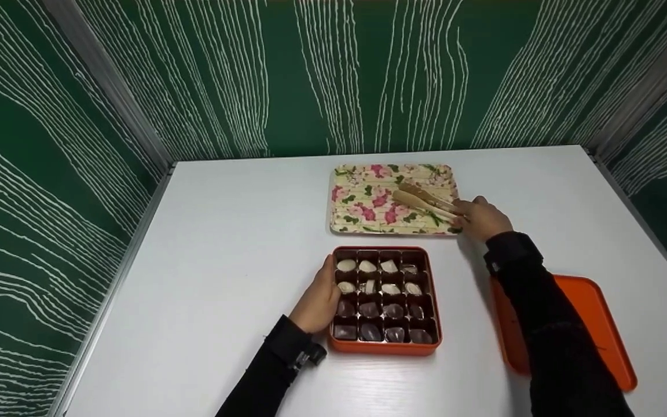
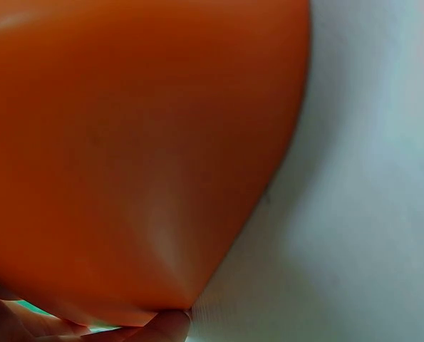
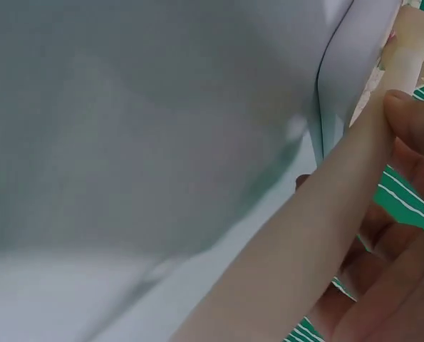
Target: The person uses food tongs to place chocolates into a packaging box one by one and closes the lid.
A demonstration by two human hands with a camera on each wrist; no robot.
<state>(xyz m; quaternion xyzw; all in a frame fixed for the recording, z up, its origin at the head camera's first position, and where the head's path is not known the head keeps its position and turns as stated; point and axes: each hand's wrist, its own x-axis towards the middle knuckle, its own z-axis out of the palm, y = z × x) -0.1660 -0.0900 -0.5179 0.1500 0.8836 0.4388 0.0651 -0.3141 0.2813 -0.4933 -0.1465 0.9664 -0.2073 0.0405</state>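
Note:
A square orange box (image 1: 385, 348) of assorted chocolates, light ones in the back rows and dark ones in the front, stands on the table. My left hand (image 1: 317, 296) rests along its left side. In the left wrist view, fingers (image 2: 165, 328) touch the orange wall low down by the tabletop. My right hand (image 1: 481, 217) grips beige tongs (image 1: 423, 202) near their middle, the heads over a floral tray (image 1: 356, 194). In the right wrist view, the thumb (image 3: 411, 121) presses on one arm of the tongs (image 3: 290, 242). The tongs' heads hold nothing that I can see.
An orange lid or tray (image 1: 588, 307) lies at the right, partly under my right forearm. The white table (image 1: 235, 243) ends at green panels (image 1: 287, 75) with wavy white lines at the back and both sides.

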